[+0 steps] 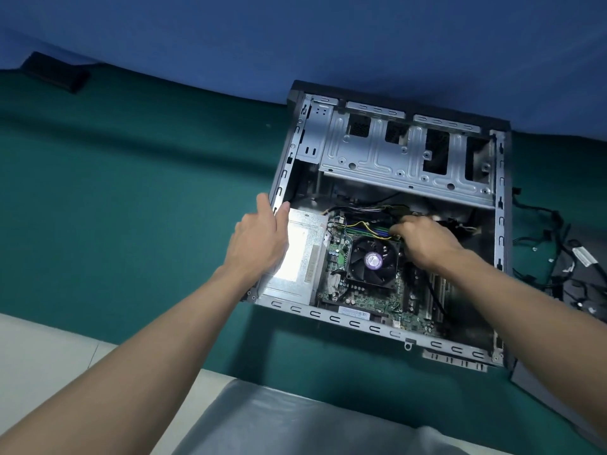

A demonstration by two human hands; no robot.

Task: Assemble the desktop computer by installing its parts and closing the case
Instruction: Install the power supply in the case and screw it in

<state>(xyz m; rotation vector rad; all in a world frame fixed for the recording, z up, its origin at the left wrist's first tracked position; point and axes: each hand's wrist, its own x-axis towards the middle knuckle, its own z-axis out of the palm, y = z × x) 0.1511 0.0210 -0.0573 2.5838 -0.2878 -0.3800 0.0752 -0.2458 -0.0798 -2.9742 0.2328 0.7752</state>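
Two hands, one case, listed as follows.

- Computer case [500,198]: side panel off, lying flat on the green cloth [131,192], right of centre.
- Your left hand [259,238]: on the case's left wall, thumb outside, fingers fairly straight over the power supply [302,261].
- Your right hand [423,239]: inside the case just beyond the CPU fan [372,259], fingers curled down among the wires [361,210]. The fingertips are hidden, so you cannot tell what they pinch.
- Motherboard [377,303]: seated on the case floor.
- Drive cage [394,159]: at the far end.
- Loose cable bundle [551,244]: on the cloth, just right of the case.
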